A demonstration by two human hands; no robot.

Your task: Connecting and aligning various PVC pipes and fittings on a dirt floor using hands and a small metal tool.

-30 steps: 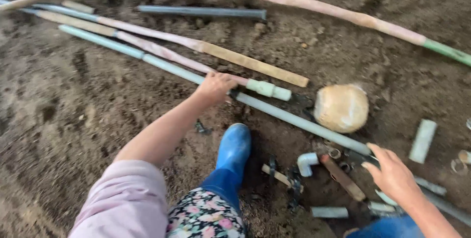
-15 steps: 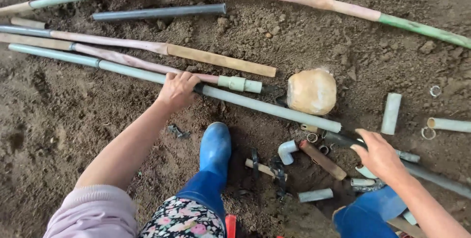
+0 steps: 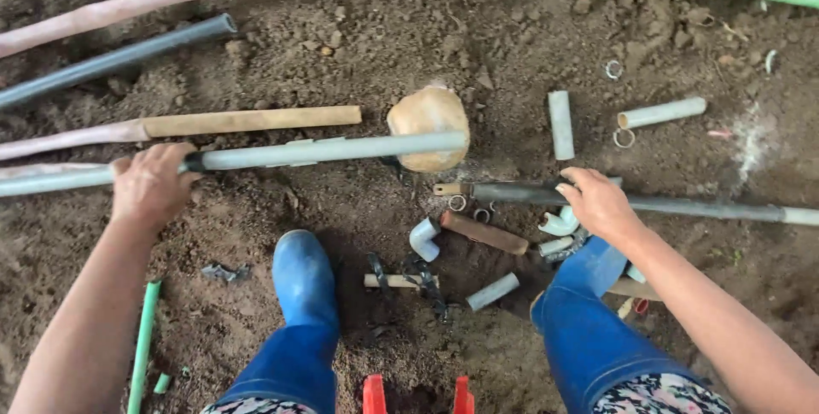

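Over bare soil, left hand [image 3: 149, 185] grasping long pale-grey pipe [image 3: 333, 150], right hand [image 3: 600, 203] gripping dark pipe [image 3: 529, 195]

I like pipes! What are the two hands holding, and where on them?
The left hand grips a long grey pipe partway along it. The right hand rests on a dark pipe near its end.

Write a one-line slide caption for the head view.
Left hand grips a grey pipe; right hand rests on another.
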